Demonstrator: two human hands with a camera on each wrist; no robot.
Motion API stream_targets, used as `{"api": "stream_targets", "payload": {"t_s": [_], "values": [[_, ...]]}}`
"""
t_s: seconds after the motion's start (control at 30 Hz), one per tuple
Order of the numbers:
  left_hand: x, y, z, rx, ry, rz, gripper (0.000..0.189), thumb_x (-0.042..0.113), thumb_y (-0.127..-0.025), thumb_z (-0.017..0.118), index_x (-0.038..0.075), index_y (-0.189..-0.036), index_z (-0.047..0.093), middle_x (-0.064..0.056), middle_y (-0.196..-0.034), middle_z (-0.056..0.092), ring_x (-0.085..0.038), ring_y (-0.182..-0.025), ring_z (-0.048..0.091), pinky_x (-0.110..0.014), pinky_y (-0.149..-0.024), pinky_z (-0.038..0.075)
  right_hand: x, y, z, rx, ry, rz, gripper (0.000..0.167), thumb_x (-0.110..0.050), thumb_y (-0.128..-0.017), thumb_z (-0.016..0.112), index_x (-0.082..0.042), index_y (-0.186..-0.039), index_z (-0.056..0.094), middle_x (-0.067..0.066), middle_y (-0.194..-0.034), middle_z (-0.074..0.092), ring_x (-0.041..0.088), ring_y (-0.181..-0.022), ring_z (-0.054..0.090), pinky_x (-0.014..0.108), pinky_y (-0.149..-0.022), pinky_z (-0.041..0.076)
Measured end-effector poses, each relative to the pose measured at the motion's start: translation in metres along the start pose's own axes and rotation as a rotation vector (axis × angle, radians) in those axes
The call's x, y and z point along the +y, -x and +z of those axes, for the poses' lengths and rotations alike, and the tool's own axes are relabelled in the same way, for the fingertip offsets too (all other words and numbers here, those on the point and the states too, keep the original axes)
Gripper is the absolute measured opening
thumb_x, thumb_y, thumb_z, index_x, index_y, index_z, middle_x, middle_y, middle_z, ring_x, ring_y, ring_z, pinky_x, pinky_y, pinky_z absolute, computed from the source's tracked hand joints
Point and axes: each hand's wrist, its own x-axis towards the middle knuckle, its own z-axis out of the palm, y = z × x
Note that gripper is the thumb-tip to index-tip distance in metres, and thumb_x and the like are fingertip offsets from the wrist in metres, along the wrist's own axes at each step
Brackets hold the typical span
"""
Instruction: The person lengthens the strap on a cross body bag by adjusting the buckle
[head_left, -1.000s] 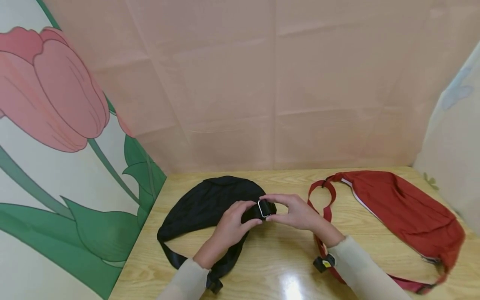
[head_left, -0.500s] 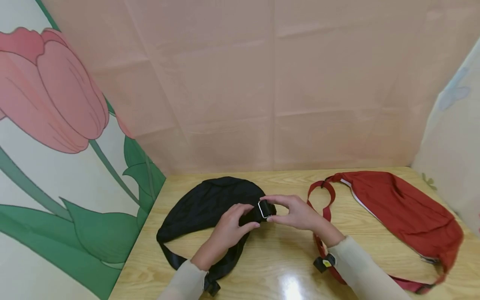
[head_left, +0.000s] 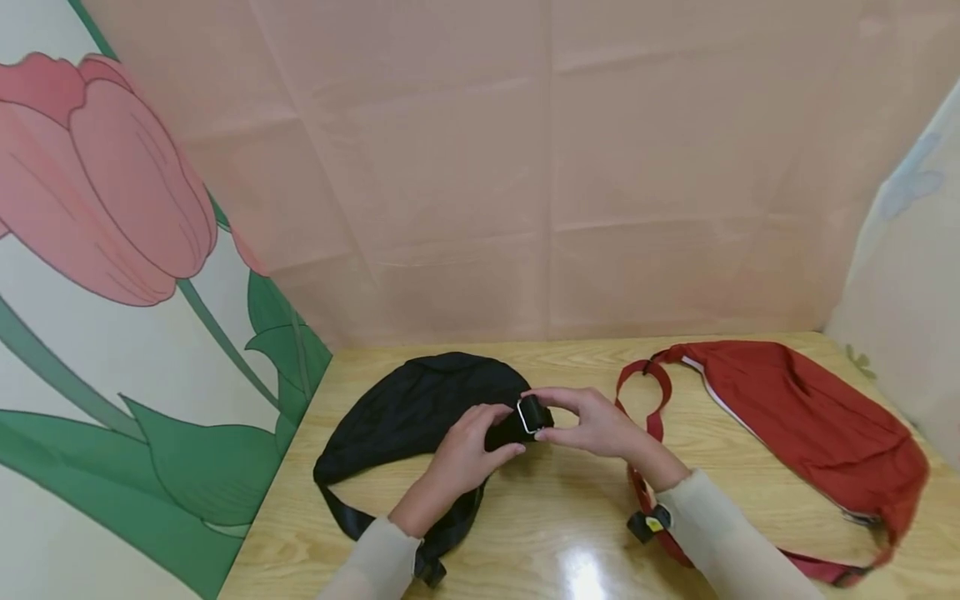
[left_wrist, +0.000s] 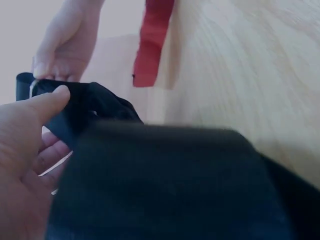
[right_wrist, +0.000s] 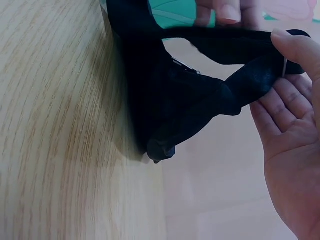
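A black waist bag [head_left: 420,408] lies on the wooden table, left of centre in the head view. Part of its strap [head_left: 502,431] is raised between both hands. My left hand [head_left: 467,446] pinches this strap between thumb and fingers. Just to its right, my right hand [head_left: 592,423] grips the strap's folded loop at a silvery metal slider [head_left: 521,417], forefinger above and thumb below. In the right wrist view the strap [right_wrist: 255,82] runs from the bag up to the right thumb. The strap's black plastic buckle [head_left: 430,571] lies beside the left sleeve.
On the right lies a red waist bag [head_left: 810,425] with a white-edged zip. Its looped red strap [head_left: 654,425] and black buckle [head_left: 645,525] pass close to the right forearm. A pink-beige cloth [head_left: 450,167] hangs behind the table, and a tulip-print sheet [head_left: 135,183] at left.
Both hands keep nearly the same place and grip. The left hand shifted slightly left and back, and the strap loop at the slider bulges a little more.
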Motion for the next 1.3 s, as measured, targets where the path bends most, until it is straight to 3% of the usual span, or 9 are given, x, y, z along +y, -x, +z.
{"api": "stream_targets", "payload": {"t_s": [0.13,0.3,0.5,0.63,0.9,1.2,1.3], "values": [[-0.003,0.003,0.001,-0.005,-0.001,-0.031,0.048,0.042,-0.092,0.074,0.014,-0.129,0.063,0.002,-0.119,0.065,-0.013,-0.110,0.060,-0.034,-0.093,0.053,0.001,0.001,0.001,-0.003,-0.008,0.010,0.056,-0.029,-0.090,0.078,-0.016,-0.141,0.059,0.006,-0.136,0.064,0.026,-0.126,0.061,0.054,-0.104,0.045],[0.000,0.000,0.005,0.005,-0.055,-0.012,0.054,0.046,-0.088,0.077,0.015,-0.130,0.061,0.003,-0.118,0.066,-0.012,-0.108,0.058,-0.033,-0.092,0.053,0.001,0.002,0.001,0.003,-0.009,0.021,0.056,-0.029,-0.091,0.077,-0.016,-0.142,0.058,0.006,-0.138,0.063,0.027,-0.127,0.060,0.054,-0.104,0.045],[0.001,-0.003,0.013,0.070,-0.161,-0.001,0.044,0.039,-0.088,0.079,0.014,-0.122,0.065,0.002,-0.111,0.068,-0.013,-0.101,0.059,-0.032,-0.086,0.053,0.001,0.000,0.002,0.001,-0.026,0.010,0.055,-0.027,-0.091,0.078,-0.015,-0.142,0.059,0.006,-0.137,0.064,0.026,-0.127,0.060,0.054,-0.105,0.044],[0.003,-0.004,0.017,0.089,-0.200,0.012,0.049,0.041,-0.087,0.079,0.012,-0.124,0.065,0.000,-0.111,0.069,-0.013,-0.100,0.059,-0.032,-0.085,0.053,0.002,0.000,0.002,0.008,-0.024,0.017,0.055,-0.027,-0.091,0.077,-0.015,-0.141,0.059,0.006,-0.136,0.064,0.025,-0.127,0.060,0.053,-0.104,0.045],[0.006,-0.004,0.017,0.108,-0.205,0.012,0.047,0.032,-0.088,0.078,0.011,-0.128,0.065,-0.001,-0.116,0.071,-0.014,-0.100,0.061,-0.032,-0.085,0.053,0.003,0.000,0.002,0.015,-0.035,0.009,0.055,-0.029,-0.090,0.078,-0.015,-0.141,0.060,0.004,-0.136,0.065,0.022,-0.126,0.060,0.053,-0.105,0.044],[0.009,-0.007,0.013,0.141,-0.139,0.081,0.045,0.028,-0.091,0.076,0.011,-0.131,0.064,0.000,-0.121,0.070,-0.013,-0.100,0.059,-0.030,-0.082,0.054,0.003,0.002,-0.001,0.026,-0.024,0.000,0.055,-0.026,-0.090,0.078,-0.014,-0.141,0.060,0.005,-0.137,0.064,0.025,-0.126,0.061,0.053,-0.104,0.045],[0.009,-0.007,0.014,0.141,-0.139,0.053,0.049,0.029,-0.089,0.078,0.012,-0.133,0.062,0.001,-0.120,0.070,-0.013,-0.102,0.059,-0.033,-0.085,0.054,0.003,0.002,-0.001,0.034,-0.020,-0.005,0.054,-0.024,-0.090,0.079,-0.013,-0.140,0.060,0.005,-0.136,0.064,0.025,-0.125,0.061,0.054,-0.104,0.045]]}}
